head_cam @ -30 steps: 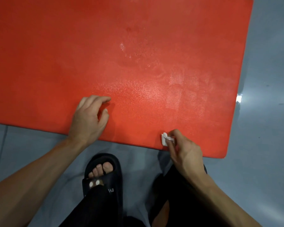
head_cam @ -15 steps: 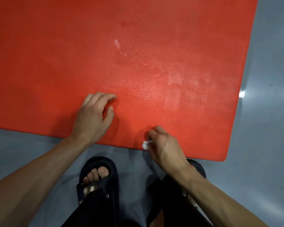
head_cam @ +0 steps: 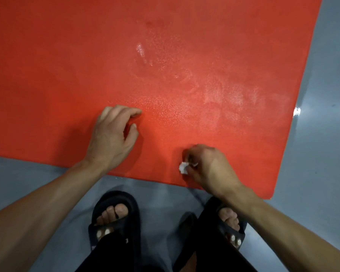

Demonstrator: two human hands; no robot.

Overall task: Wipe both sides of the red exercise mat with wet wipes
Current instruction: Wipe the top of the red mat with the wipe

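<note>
Wiping the upper face of the red exercise mat [head_cam: 86, 65], spread flat on the grey floor [head_cam: 322, 173] and filling most of the view. Right hand [head_cam: 208, 167] near the mat's front edge, fingers curled tight round a small crumpled wet wipe [head_cam: 184, 167] – only a white tuft peeking out by the thumb. Left hand [head_cam: 112, 138] beside it on the mat, fingertips curled down and pressing the surface, holding nothing – apparently steadying. Damp sheen visible on the right part of the mat, left part looking dry. Next, probably: sweeping strokes leftward across the dry area, then flipping for the underside, not yet done
</note>
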